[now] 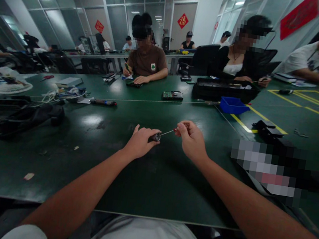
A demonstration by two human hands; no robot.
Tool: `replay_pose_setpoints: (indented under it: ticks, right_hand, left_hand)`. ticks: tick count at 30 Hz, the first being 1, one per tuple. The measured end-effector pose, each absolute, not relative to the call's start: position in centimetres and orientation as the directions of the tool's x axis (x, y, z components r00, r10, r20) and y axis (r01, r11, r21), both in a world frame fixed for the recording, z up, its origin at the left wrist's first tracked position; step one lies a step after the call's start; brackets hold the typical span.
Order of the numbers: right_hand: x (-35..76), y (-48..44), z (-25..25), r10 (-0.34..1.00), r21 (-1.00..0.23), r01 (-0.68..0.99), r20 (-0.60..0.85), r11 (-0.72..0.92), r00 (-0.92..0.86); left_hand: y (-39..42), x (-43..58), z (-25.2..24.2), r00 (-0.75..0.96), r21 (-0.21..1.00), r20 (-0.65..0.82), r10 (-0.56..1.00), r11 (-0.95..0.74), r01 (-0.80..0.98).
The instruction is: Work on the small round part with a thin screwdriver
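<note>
My left hand (pixel 141 141) is closed around a small dark cylindrical part (pixel 156 137), whose round, lighter-rimmed end faces right. In my right hand (pixel 192 141) is a thin screwdriver (pixel 167 133), gripped by its handle, with a bit of red showing near the fingers. Its slim metal shaft slants down to the left, and the tip is at the round end of the part. Whether the tip sits inside or only touches the rim I cannot tell. Both hands are just above the green tabletop (pixel 149 186). My left fingers hide most of the part.
A blue bin (pixel 233 106) stands at right beyond my hands, near a long black case (pixel 226 90). A circuit board device (pixel 172 95) lies ahead. At left are a pen-like tool (pixel 103 102), a black bag (pixel 31 117) and a white basket (pixel 14 87). Co-workers sit across the table.
</note>
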State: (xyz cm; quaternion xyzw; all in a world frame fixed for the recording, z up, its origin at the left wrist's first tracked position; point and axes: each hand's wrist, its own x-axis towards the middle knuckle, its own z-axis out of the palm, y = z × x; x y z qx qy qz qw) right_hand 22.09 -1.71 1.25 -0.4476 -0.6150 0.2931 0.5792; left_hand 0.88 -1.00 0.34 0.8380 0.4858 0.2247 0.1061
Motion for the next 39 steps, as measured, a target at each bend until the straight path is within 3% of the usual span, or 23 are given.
replay_pose_setpoints:
  ticks: [10, 16, 20, 26, 30, 34, 39]
  right_hand:
    - [22.3, -2.4, 2.3, 0.859, -0.741, 0.478, 0.509, 0.472, -0.059]
    - [22.5, -2.0, 2.0, 0.849, -0.709, 0.54, 0.527, 0.454, -0.021]
    - [22.5, -2.2, 2.2, 0.844, -0.722, 0.523, 0.536, 0.454, 0.006]
    - [22.7, -2.4, 2.3, 0.835, -0.72, 0.519, 0.549, 0.461, 0.021]
    - [22.7, -2.1, 2.1, 0.827, -0.712, 0.52, 0.562, 0.472, 0.02]
    - [22.6, -2.0, 2.0, 0.821, -0.708, 0.51, 0.571, 0.488, 0.008]
    - [22.7, -2.1, 2.0, 0.822, -0.706, 0.513, 0.57, 0.489, 0.001]
  left_hand:
    - [-0.8, 0.8, 0.1, 0.49, 0.284, 0.219, 0.844, -0.536, 0.795]
    - [-0.5, 0.8, 0.0, 0.473, 0.274, 0.185, 0.861, -0.508, 0.817]
    - [-0.5, 0.7, 0.2, 0.46, 0.33, 0.191, 0.867, -0.498, 0.802]
    - [-0.6, 0.6, 0.9, 0.376, 0.537, 0.247, 0.893, -0.449, 0.714]
    - [-0.9, 0.7, 1.4, 0.38, 0.575, 0.236, 0.894, -0.444, 0.687]
    - [-1.6, 1.2, 1.6, 0.459, 0.532, 0.155, 0.875, -0.466, 0.707]
    - [-2.0, 1.4, 1.7, 0.551, 0.358, 0.051, 0.833, -0.531, 0.768]
